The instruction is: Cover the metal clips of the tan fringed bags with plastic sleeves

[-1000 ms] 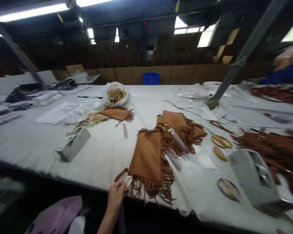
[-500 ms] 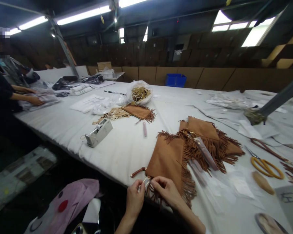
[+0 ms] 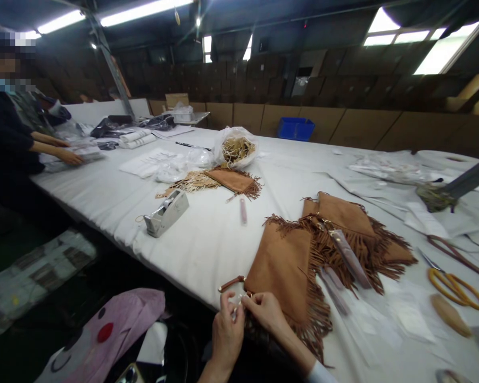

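Observation:
A brown fringed suede bag (image 3: 281, 266) lies at the table's near edge, its zip pull (image 3: 231, 283) sticking out to the left. At the bag's lower left corner, by a metal ring, my left hand (image 3: 227, 332) and my right hand (image 3: 268, 314) meet around a small whitish piece (image 3: 241, 300). The fingers of both hands are pinched together, and they partly hide the piece, so I cannot tell its kind. Right behind this bag, more brown fringed bags (image 3: 343, 213) are piled, with a wrapped strap (image 3: 349, 258) across them.
A tape dispenser (image 3: 166, 213) stands left of the bag. Yellow-handled scissors (image 3: 457, 287) lie at the right. Farther back are another fringed bag (image 3: 233, 179) and a clear plastic bag of tan strips (image 3: 237, 150). A co-worker (image 3: 8, 122) handles plastic-wrapped goods at the far left.
The view has shifted slightly, moving the scene a little to the right. My fingers have drawn closer together over the whitish piece, which showed as a loop before.

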Demonstrator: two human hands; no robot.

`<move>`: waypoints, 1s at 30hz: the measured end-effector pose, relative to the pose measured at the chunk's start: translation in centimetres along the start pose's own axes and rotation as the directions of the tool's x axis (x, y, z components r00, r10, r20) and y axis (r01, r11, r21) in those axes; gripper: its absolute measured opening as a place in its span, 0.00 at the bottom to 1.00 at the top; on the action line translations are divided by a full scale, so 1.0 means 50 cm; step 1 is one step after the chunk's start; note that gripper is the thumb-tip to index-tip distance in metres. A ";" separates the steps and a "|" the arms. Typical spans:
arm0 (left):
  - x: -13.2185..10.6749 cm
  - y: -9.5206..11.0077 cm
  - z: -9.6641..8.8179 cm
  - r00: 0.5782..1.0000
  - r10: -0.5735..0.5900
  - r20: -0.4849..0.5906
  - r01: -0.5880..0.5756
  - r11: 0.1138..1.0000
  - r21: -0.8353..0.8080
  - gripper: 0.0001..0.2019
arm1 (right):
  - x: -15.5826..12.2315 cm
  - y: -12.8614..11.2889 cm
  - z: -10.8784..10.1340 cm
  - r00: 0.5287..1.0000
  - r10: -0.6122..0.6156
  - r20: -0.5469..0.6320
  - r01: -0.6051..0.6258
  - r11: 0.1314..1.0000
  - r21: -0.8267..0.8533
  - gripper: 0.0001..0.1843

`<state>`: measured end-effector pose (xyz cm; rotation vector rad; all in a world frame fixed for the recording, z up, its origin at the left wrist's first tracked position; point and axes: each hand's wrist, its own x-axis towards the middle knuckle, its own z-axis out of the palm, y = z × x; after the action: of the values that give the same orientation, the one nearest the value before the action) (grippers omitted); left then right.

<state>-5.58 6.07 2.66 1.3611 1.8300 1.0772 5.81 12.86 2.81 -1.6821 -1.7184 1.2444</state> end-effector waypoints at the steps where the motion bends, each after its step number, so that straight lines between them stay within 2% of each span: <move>1: 0.000 0.000 0.000 1.000 0.012 -0.005 -0.012 0.999 0.035 0.19 | 0.001 0.000 0.000 1.000 0.005 -0.002 -0.005 1.000 0.000 0.22; 3: 0.001 -0.001 -0.002 0.999 0.044 -0.008 -0.043 0.994 0.099 0.20 | 0.001 0.000 0.000 1.000 0.017 -0.006 -0.017 1.000 0.007 0.22; 5: 0.006 0.000 -0.006 0.999 0.048 0.015 -0.049 0.994 0.094 0.18 | 0.002 0.000 0.002 1.000 0.030 -0.006 -0.030 0.999 0.023 0.22; 9: 0.022 0.001 -0.012 0.997 -0.036 0.061 0.043 0.993 -0.109 0.16 | 0.002 -0.005 -0.001 0.996 0.080 0.045 -0.084 0.990 0.115 0.21; 14: 0.039 0.003 -0.006 0.980 -0.192 0.050 0.197 0.912 -0.361 0.14 | -0.013 -0.025 -0.024 0.980 0.052 0.190 -0.103 0.959 0.265 0.15; 17: 0.044 0.011 -0.002 0.970 -0.238 0.050 0.232 0.844 -0.483 0.13 | -0.030 -0.038 -0.033 0.987 0.008 0.162 -0.064 0.938 0.341 0.13; 20: 0.049 0.018 0.000 0.954 -0.295 0.053 0.274 0.787 -0.553 0.12 | -0.043 -0.046 -0.035 0.998 0.000 0.055 -0.021 0.928 0.373 0.12; 22: 0.055 0.022 0.001 0.920 -0.369 0.131 0.361 0.668 -0.651 0.11 | -0.049 -0.048 -0.035 1.000 0.018 -0.024 -0.008 0.928 0.372 0.18; 24: 0.060 0.025 0.000 0.867 -0.420 0.267 0.465 0.494 -0.734 0.10 | -0.053 -0.049 -0.036 0.997 0.036 -0.063 -0.008 0.921 0.389 0.25; 26: 0.062 0.029 -0.001 0.818 -0.416 0.397 0.550 0.363 -0.752 0.10 | -0.058 -0.050 -0.039 0.998 0.023 -0.051 0.001 0.902 0.432 0.24; 30: 0.056 0.037 -0.008 0.767 -0.344 0.542 0.633 0.268 -0.726 0.09 | -0.071 -0.055 -0.043 0.998 -0.044 -0.048 0.061 0.885 0.462 0.16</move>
<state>-5.87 8.92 4.48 0.1899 0.9877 1.1253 6.62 10.52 7.11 -1.3528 -1.2968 1.4486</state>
